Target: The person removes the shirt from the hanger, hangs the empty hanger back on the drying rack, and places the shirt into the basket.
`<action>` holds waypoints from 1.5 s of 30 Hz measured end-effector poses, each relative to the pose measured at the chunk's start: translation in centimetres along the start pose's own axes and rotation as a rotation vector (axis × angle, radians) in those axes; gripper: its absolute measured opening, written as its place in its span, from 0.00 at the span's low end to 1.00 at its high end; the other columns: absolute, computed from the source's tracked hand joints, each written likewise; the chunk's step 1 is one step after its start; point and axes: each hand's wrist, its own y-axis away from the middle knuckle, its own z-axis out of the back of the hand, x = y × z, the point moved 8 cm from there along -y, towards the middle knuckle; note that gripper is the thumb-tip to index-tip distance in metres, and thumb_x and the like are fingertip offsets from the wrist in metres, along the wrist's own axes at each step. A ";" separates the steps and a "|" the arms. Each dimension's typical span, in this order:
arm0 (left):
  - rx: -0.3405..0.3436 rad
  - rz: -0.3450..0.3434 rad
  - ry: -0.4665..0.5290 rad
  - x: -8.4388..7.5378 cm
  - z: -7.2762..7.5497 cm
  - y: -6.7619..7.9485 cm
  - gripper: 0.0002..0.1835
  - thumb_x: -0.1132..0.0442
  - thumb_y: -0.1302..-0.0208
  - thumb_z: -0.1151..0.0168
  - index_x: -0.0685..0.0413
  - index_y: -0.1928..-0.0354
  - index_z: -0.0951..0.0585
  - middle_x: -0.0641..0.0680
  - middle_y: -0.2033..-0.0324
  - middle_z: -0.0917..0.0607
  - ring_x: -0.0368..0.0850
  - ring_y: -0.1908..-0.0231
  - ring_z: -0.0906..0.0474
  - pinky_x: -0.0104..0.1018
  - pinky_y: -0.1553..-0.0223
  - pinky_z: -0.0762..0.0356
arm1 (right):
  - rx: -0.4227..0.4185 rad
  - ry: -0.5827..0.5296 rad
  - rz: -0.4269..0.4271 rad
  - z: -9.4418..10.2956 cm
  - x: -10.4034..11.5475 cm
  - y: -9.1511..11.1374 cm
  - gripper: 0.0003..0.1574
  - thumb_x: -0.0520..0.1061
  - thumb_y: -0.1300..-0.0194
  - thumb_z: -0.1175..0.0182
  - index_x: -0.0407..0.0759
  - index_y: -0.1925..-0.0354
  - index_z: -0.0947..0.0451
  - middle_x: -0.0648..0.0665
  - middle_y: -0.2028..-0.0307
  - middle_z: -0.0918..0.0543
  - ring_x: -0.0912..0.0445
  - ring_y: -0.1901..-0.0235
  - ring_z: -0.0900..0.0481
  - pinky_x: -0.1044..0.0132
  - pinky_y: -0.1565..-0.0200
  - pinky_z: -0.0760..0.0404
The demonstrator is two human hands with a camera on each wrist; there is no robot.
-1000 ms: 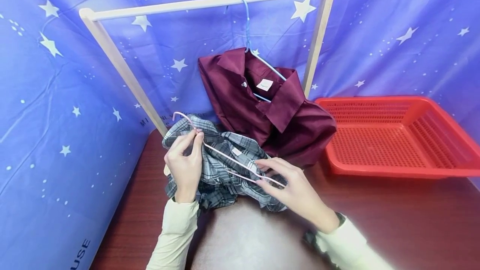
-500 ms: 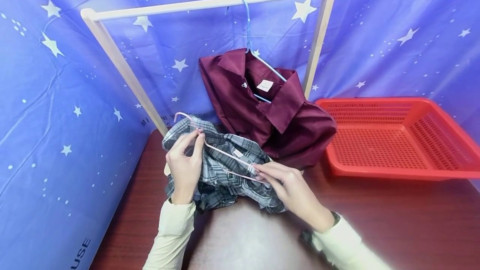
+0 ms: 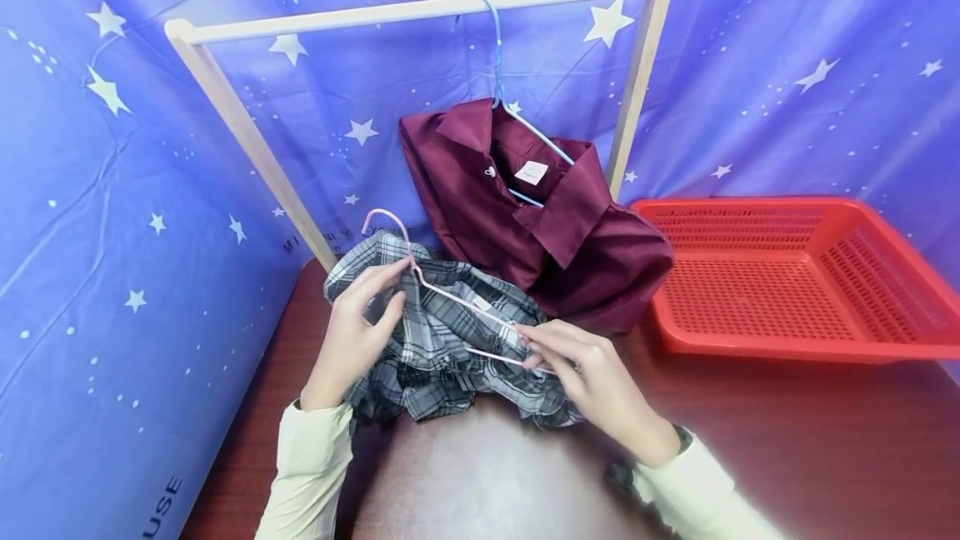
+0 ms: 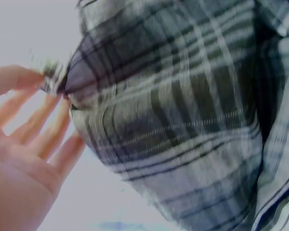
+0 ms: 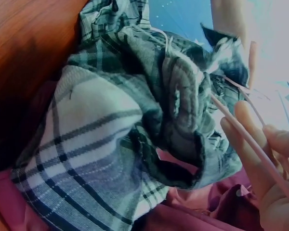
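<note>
A grey plaid shirt lies bunched on the table, with a thin pink hanger partly inside its neck. Its hook points up and to the left. My left hand is at the hanger's neck, index fingertip right at the wire and thumb apart from it. In the left wrist view the fingers of that hand are straight and spread, their tips at the edge of the plaid cloth. My right hand pinches the right arm of the hanger; in the right wrist view its wire crosses the fingers.
Behind, a maroon shirt hangs on a blue hanger from a wooden rack. A red plastic basket stands on the dark red table to the right. A blue starry curtain surrounds the table.
The left hand has let go its pinch on the hanger's neck, thumb now apart. The hook has shifted up and right. The right hand slid along the hanger arm and pinches it now.
</note>
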 end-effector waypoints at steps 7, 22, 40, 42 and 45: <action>0.038 -0.062 -0.091 -0.3 -0.4 0.1 0.27 0.70 0.43 0.29 0.53 0.40 0.20 0.53 0.51 0.16 0.46 0.53 0.19 0.32 0.46 0.25 | -0.004 -0.002 -0.068 0.4 0.1 0.3 0.20 0.28 0.36 0.41 0.38 0.46 0.18 0.49 0.64 0.14 0.62 0.66 0.15 0.76 0.60 0.19; 0.007 -0.105 -0.155 -0.1 -0.2 0.6 0.20 0.72 0.43 0.30 0.55 0.47 0.18 0.53 0.57 0.14 0.46 0.59 0.18 0.35 0.53 0.22 | 0.019 0.015 0.064 1.2 0.1 1.0 0.26 0.23 0.39 0.42 0.35 0.44 0.20 0.43 0.58 0.14 0.58 0.64 0.12 0.75 0.57 0.19; -0.078 -0.067 -0.139 2.2 1.2 1.2 0.20 0.75 0.43 0.32 0.58 0.47 0.18 0.55 0.61 0.17 0.46 0.61 0.22 0.35 0.55 0.27 | -0.074 0.058 0.222 4.6 1.1 1.9 0.18 0.39 0.29 0.44 0.28 0.46 0.21 0.38 0.56 0.14 0.58 0.65 0.13 0.75 0.54 0.19; -0.081 -0.057 -0.139 2.5 1.1 1.1 0.19 0.75 0.42 0.33 0.58 0.47 0.18 0.55 0.60 0.16 0.47 0.61 0.21 0.35 0.54 0.27 | -0.081 0.056 0.218 4.9 1.2 2.0 0.19 0.41 0.27 0.46 0.28 0.47 0.20 0.38 0.57 0.14 0.59 0.64 0.13 0.75 0.55 0.19; -0.092 -0.038 -0.142 2.9 1.1 1.1 0.18 0.74 0.41 0.33 0.58 0.47 0.18 0.56 0.59 0.15 0.48 0.59 0.19 0.36 0.51 0.26 | -0.086 0.045 0.216 5.4 1.4 2.0 0.20 0.42 0.26 0.46 0.27 0.48 0.20 0.39 0.57 0.14 0.61 0.63 0.13 0.74 0.56 0.19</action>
